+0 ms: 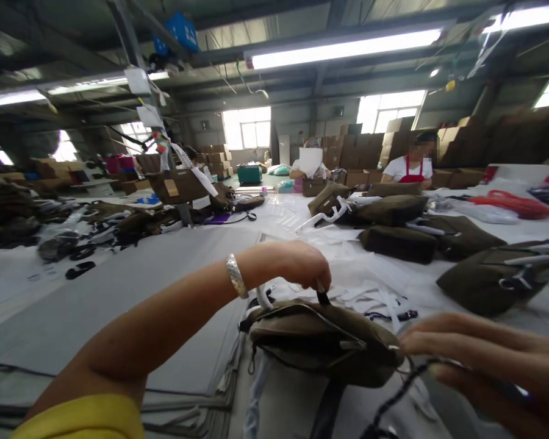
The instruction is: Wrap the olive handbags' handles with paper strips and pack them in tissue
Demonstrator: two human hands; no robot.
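A dark olive fabric bag (370, 341) lies in front of me, its zipped opening partly spread and facing me. My left hand (302, 265) is closed on a short black loop (322, 297) at the bag's upper edge. At the bag's right end is my right hand (489, 360), blurred, with its fingertips against or very near the fabric. A black braided cord (400, 390) runs between its thumb and fingers and hangs down to the left. Part of a small shiny object shows in the right palm, too hidden to name. A dark strap (328, 408) hangs below the bag.
Flat grey sheets (174, 299) are stacked on the left. More olive bags (398, 244) lie to the right and ahead, among white scraps (370, 292). A metal post (183, 213) rises beyond the sheets. Co-workers (409, 167) are across the table, with cardboard boxes behind.
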